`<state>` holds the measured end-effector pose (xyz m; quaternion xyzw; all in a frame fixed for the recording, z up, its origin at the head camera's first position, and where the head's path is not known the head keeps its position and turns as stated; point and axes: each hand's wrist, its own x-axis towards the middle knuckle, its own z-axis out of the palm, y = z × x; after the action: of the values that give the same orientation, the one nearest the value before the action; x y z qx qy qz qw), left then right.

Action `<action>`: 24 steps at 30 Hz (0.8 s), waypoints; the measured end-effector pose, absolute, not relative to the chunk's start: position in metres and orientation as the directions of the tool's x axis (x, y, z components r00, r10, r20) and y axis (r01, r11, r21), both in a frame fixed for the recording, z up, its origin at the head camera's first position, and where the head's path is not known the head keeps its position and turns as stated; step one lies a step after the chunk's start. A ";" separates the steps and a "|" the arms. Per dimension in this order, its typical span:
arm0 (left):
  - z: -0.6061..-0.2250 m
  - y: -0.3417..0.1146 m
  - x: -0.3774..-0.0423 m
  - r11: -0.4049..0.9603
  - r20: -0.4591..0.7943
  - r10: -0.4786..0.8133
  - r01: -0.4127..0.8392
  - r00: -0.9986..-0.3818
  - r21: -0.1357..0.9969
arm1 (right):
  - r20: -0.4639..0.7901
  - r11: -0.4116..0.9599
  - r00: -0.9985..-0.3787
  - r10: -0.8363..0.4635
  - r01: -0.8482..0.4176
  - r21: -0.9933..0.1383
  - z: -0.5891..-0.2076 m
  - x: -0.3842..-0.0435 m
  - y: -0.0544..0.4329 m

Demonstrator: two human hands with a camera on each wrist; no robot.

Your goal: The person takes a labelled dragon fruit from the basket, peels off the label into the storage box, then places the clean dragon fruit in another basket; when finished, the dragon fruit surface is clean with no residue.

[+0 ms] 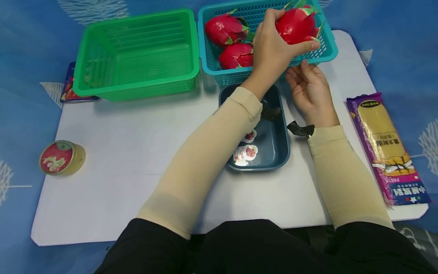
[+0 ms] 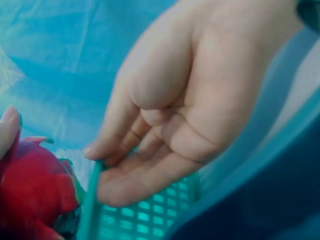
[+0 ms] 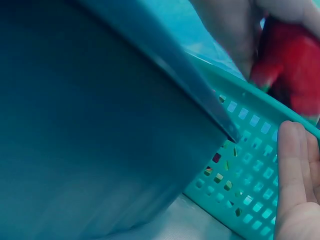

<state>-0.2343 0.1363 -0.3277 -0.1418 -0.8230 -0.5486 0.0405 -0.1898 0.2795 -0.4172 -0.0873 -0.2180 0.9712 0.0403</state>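
Observation:
In the head view my left hand (image 1: 272, 49) grips a red dragon fruit (image 1: 297, 26) over the right half of the light-blue basket (image 1: 328, 53). Its thumb lies along the fruit's near side. Two more dragon fruits (image 1: 226, 29) lie in that basket's left half. My right hand (image 1: 313, 91) is turned palm up at the basket's near right side, fingertips right at the rim. The right wrist view shows its fingers (image 3: 292, 165) against the basket's outer wall. In the left wrist view that same hand (image 2: 175, 110) is seen close up, its fingertips overlapping the rim.
A dark blue tray (image 1: 270, 156) stands below my left forearm. To the left is a green basket (image 1: 137, 85), partly over a dark packet (image 1: 73, 85). A round tin (image 1: 61, 158) sits at the table's left edge, a pasta packet (image 1: 386, 148) at the right.

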 end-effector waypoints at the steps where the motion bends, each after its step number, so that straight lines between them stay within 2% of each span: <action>1: -0.329 0.138 -0.238 0.375 0.215 0.176 0.267 -0.961 0.888 | -0.148 -0.900 -0.982 0.118 -0.043 -0.433 -0.418 -0.190 0.278; 7: -0.338 0.146 -0.256 0.415 0.180 0.096 0.204 -0.979 0.887 | -0.153 -0.895 -0.982 0.109 -0.030 -0.446 -0.418 -0.192 0.273; 15: -0.341 0.156 -0.263 0.480 0.123 0.102 0.157 -0.987 0.863 | -0.122 -0.874 -0.985 0.120 -0.047 -0.483 -0.422 -0.195 0.272; 24: -0.344 0.172 -0.271 0.540 0.035 0.043 0.053 -0.998 0.840 | -0.165 -0.862 -0.973 0.159 -0.055 -0.505 -0.422 -0.190 0.278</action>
<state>-0.2707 0.1719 -0.3436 -0.0272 -0.8775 -0.4788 0.0053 -0.1903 0.2781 -0.4216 -0.1008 -0.2572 0.9595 0.0558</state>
